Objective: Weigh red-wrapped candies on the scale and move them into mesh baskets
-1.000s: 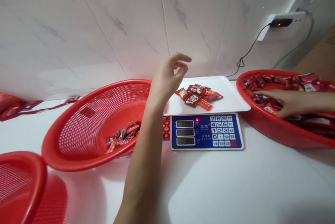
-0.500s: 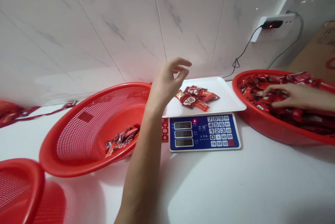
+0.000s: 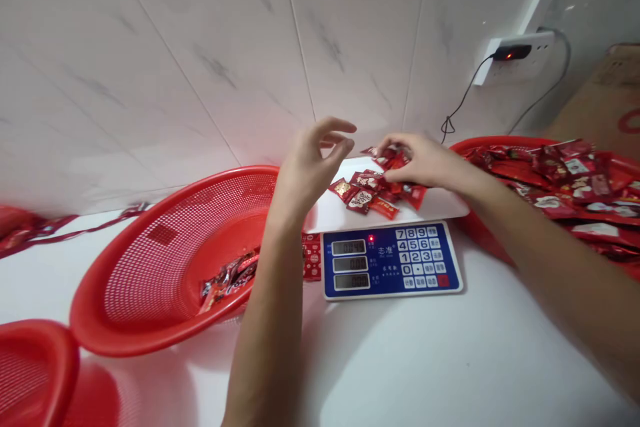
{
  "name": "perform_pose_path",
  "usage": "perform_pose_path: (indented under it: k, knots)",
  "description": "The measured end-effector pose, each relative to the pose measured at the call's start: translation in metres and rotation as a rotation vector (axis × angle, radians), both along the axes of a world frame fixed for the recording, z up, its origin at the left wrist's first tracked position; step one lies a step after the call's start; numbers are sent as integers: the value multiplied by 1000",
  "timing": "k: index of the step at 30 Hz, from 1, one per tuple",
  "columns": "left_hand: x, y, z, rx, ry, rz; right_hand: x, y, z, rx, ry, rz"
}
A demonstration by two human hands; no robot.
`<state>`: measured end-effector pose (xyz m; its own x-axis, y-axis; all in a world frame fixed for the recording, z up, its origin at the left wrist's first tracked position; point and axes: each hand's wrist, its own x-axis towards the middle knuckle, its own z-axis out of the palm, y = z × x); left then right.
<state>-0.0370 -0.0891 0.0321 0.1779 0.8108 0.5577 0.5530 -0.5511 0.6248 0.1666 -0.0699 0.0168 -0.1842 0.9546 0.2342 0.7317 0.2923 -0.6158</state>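
Observation:
My left hand (image 3: 313, 164) hovers above the left edge of the scale's white tray (image 3: 330, 214), its fingers loosely curled and apart, holding nothing. My right hand (image 3: 417, 160) is over the tray with its fingers closed on several red wrapped candies (image 3: 395, 162). Beneath it a small pile of red candies (image 3: 367, 194) lies on the tray. The blue electronic scale (image 3: 390, 260) shows lit displays and a keypad.
A red mesh basket (image 3: 165, 260) on the left holds a few candies (image 3: 227, 274). On the right, a red basket (image 3: 560, 174) is heaped with candies. Another red basket (image 3: 35, 374) sits at the bottom left. A wall socket (image 3: 515, 57) and cable are at the back right.
My right hand has left the right basket and come over the scale tray with several candies. My left hand has barely moved. The camera view has tilted slightly.

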Motion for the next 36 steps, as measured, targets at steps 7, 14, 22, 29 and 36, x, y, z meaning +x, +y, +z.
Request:
perform_pose_path:
  k: [7, 14, 22, 29, 36]
  knots:
    - [-2, 2, -2, -10, 24, -49, -10, 15, -23, -64, 153, 125]
    - [2, 4, -2, 14, 64, -42, 5, 1, -23, 51, 825, -43]
    - [10, 1, -2, 15, 19, -116, 21, 19, -33, 300, 1121, -204]
    - [34, -11, -7, 76, 141, -295, -4, 16, -50, 294, 1055, -62]
    - [26, 19, -26, 107, 113, -83, -6, 23, -58, -26, 959, -17]
